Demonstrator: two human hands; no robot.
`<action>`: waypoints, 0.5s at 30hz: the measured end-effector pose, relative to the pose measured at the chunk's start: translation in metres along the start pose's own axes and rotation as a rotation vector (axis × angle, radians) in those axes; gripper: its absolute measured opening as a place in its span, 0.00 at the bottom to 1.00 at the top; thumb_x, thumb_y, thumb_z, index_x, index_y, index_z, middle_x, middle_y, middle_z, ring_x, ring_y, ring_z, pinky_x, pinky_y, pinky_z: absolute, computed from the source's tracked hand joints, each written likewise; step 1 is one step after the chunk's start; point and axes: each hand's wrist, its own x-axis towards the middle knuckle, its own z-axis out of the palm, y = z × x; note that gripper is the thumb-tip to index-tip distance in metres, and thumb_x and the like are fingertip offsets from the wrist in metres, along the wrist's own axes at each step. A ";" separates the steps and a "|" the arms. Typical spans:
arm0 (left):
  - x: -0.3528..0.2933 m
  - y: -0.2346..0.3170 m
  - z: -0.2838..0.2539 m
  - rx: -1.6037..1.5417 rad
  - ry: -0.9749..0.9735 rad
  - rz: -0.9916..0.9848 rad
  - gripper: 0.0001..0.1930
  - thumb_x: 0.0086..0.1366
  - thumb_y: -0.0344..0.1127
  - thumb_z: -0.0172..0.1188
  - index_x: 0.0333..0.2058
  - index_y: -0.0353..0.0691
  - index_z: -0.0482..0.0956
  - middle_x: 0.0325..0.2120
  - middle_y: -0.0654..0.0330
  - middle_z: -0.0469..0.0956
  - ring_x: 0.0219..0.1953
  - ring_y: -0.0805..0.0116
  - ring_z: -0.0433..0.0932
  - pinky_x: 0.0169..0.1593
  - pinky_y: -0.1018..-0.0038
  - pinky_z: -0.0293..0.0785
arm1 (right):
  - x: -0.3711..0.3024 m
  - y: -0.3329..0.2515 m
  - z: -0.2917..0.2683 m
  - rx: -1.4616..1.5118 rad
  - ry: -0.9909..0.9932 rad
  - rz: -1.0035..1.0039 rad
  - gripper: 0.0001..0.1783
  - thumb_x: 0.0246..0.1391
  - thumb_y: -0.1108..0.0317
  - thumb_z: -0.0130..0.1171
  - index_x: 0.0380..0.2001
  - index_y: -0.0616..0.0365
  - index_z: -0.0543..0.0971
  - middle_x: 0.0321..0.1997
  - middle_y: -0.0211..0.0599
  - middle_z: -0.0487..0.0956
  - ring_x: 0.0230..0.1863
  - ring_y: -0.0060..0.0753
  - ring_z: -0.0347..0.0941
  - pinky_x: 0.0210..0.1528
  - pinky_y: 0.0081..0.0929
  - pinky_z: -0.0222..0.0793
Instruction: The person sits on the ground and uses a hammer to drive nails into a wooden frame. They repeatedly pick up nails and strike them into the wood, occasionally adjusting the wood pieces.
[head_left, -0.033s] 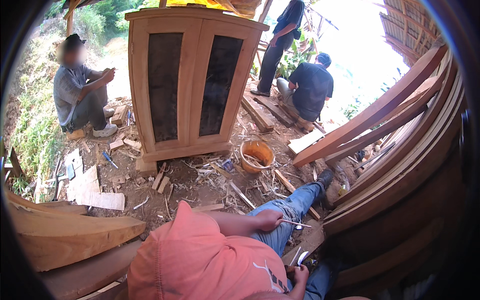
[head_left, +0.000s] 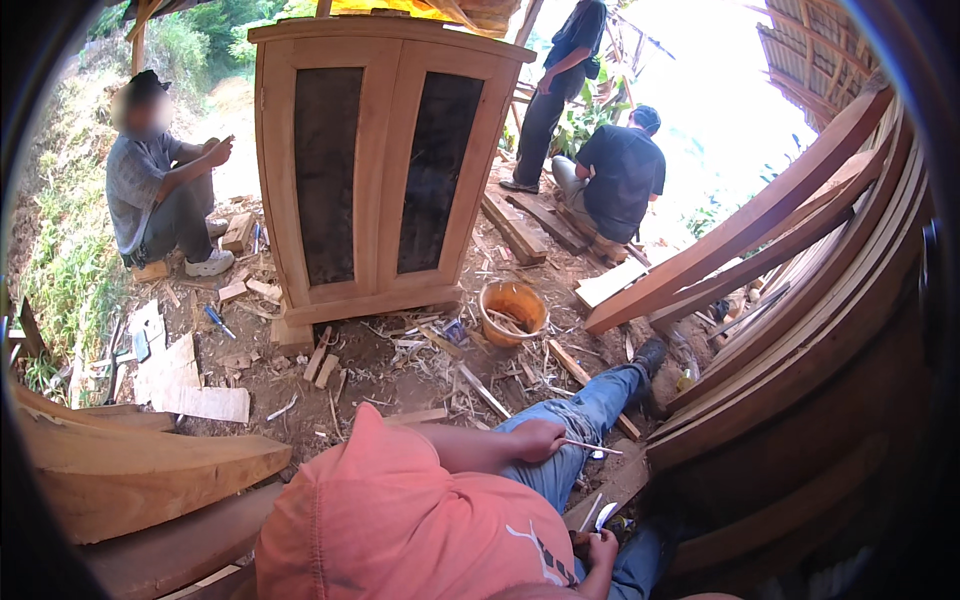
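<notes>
My left hand (head_left: 538, 440) is closed around one end of a thin stick (head_left: 592, 447), just above my jeans-clad leg (head_left: 600, 400). Lower down, by my other leg, the fingers of my right hand (head_left: 602, 550) are pinched on a small, shiny, pale curved piece (head_left: 606, 515) that looks like a blade; its exact kind is unclear. Beside that piece lies or stands a thin pale strip (head_left: 590, 512). My orange shirt (head_left: 420, 510) covers much of the near view. The two hands are apart.
A wooden cabinet (head_left: 375, 180) with two dark panels stands ahead. An orange bucket (head_left: 513, 313) holds wood scraps; shavings litter the ground. Long boards (head_left: 780, 340) lean at the right, and a curved timber (head_left: 150, 465) lies at the left. Three people (head_left: 165, 180) are beyond.
</notes>
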 end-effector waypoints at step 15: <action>-0.004 0.007 -0.006 -0.019 0.010 -0.006 0.14 0.72 0.47 0.55 0.43 0.44 0.79 0.41 0.47 0.82 0.46 0.42 0.80 0.49 0.49 0.74 | -0.001 -0.005 0.000 -0.036 -0.002 -0.021 0.24 0.52 0.69 0.68 0.51 0.71 0.80 0.45 0.47 0.85 0.44 0.34 0.82 0.50 0.32 0.78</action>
